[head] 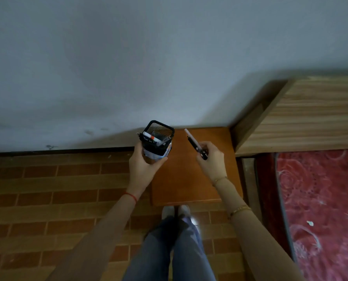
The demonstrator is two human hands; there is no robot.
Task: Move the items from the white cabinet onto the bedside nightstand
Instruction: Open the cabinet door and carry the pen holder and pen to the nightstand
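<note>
The left hand [143, 162] grips the mesh cup [157, 138] low around its base, light, rigid, likely top-heavy with markers, while the right hand [210, 159] pinches 2 slim, smooth pens [193, 142] near their lower ends, both above the nightstand [189, 179].

Black mesh pen holder [158, 136] in left hand [143, 167], white marker [151, 137] with an orange-red band inside it, pale patterned wrap low by the fingers. Right hand [210, 163] pinches black pen [196, 147] and pale pink one [190, 136]. Below both grips, orange-brown nightstand [189, 179]. Red thread on left wrist, gold bracelets on right. Brick-pattern brown floor [47, 199], red floral bedcover [321, 199], grey-white wall [128, 57].
</note>
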